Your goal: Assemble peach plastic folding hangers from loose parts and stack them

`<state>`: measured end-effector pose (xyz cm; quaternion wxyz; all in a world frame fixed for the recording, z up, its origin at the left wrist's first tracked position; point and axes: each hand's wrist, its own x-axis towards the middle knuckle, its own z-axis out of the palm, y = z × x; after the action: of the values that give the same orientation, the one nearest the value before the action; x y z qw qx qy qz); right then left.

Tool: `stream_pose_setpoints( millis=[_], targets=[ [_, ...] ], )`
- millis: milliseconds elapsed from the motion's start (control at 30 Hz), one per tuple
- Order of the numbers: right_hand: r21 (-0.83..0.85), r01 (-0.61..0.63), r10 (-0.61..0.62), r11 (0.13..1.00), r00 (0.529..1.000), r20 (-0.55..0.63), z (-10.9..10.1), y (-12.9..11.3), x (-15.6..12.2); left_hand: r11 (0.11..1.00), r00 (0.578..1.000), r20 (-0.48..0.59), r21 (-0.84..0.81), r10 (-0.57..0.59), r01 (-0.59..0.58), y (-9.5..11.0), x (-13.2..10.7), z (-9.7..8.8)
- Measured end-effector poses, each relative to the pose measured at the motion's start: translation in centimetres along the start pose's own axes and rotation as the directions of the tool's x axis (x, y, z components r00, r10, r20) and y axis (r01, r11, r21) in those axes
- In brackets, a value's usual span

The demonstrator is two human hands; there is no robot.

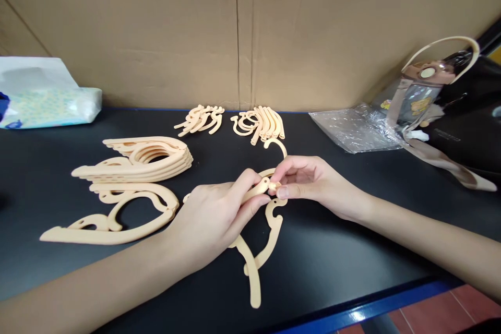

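Observation:
My left hand point(219, 209) is closed, pinching a beige plastic hanger arm point(256, 189) between thumb and fingers. At that arm's end, my right hand point(305, 180) is closed on a small beige hanger piece point(275, 187), mostly covered by the fingertips. A curved hanger hook point(278, 146) shows just behind the right fingers; whether it is held or lies on the table cannot be told. Below the hands, a notched hanger arm point(272, 232) and a smooth hanger arm point(250, 271) lie on the black table, their ends crossing.
Folded beige hangers are stacked point(156, 164) at the left, with another folded hanger point(113, 235) nearer. Two heaps of loose hanger parts point(201, 119) point(266, 122) lie at the back. A tissue pack point(50, 107), plastic bag point(352, 128), strapped bottle point(420, 94) and black bag point(469, 120) flank them.

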<state>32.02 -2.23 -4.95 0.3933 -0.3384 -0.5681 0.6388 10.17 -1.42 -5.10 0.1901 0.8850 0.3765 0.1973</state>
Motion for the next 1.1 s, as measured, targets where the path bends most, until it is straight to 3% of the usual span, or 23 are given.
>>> stream_pose_setpoints(
  millis=[433, 567, 733, 900, 1000, 1100],
  targets=[
    [0.006, 0.010, -0.010, 1.000, 1.000, 0.011, -0.3, -0.1, 0.0, 0.998, 0.998, 0.021, -0.048, 0.052, -0.051, -0.3, -0.1, -0.1],
    [-0.082, -0.022, 0.024, 0.996, 1.000, 0.016, 0.2, -0.2, -0.1, 0.997, 0.999, 0.008, -0.064, 0.038, -0.037, -0.3, 0.1, 0.0],
    [-0.255, -0.006, 0.030, 0.967, 0.996, 0.090, 1.2, -0.3, -0.3, 0.984, 0.987, -0.027, -0.077, 0.160, -0.161, -0.2, 0.1, 0.1],
    [-0.151, 0.033, -0.031, 0.988, 0.999, 0.018, 0.5, -0.3, 0.0, 0.991, 0.990, -0.051, -0.011, 0.135, -0.136, -0.4, -0.1, 0.1],
    [-0.086, 0.057, -0.062, 0.995, 0.996, -0.059, -0.1, -0.1, 0.2, 0.980, 0.979, -0.047, 0.032, 0.200, -0.199, -0.6, -0.1, 0.2],
    [-0.041, 0.022, -0.025, 0.999, 0.998, -0.058, -0.3, 0.0, 0.3, 0.965, 0.966, -0.046, 0.080, 0.255, -0.251, -0.6, -0.1, 0.3]
  ],
)
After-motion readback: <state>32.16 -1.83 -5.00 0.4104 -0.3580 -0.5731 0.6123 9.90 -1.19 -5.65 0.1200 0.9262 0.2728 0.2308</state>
